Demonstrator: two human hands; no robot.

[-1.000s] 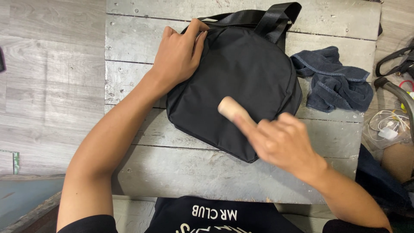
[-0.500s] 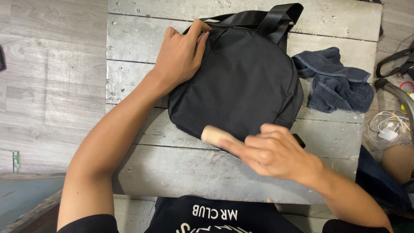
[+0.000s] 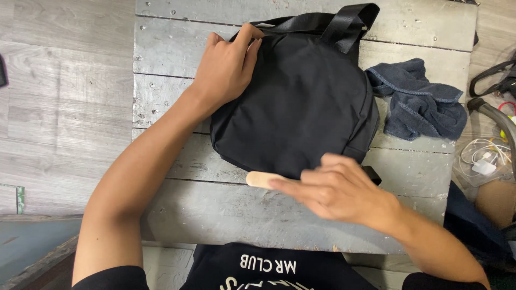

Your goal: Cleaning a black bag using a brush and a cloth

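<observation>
A black fabric bag (image 3: pixel 301 107) lies flat on a weathered grey wooden table (image 3: pixel 177 215), its straps at the far edge. My left hand (image 3: pixel 226 70) presses on the bag's upper left corner, with the fingertips at its top rim. My right hand (image 3: pixel 336 188) grips a light wooden handle (image 3: pixel 260 179), a brush by the look of it. The handle's end sticks out to the left at the bag's near edge. The rest of the tool is hidden under my fingers.
A crumpled dark blue towel (image 3: pixel 419 102) lies on the table right of the bag. Past the table's right edge are white cables (image 3: pixel 484 158), a hose and black straps (image 3: pixel 497 83). Grey plank floor (image 3: pixel 59 107) lies to the left.
My right hand has drawn the wooden-handled tool down and leftwards across the bag, from its middle to its near edge. My left hand has stayed on the upper left corner.
</observation>
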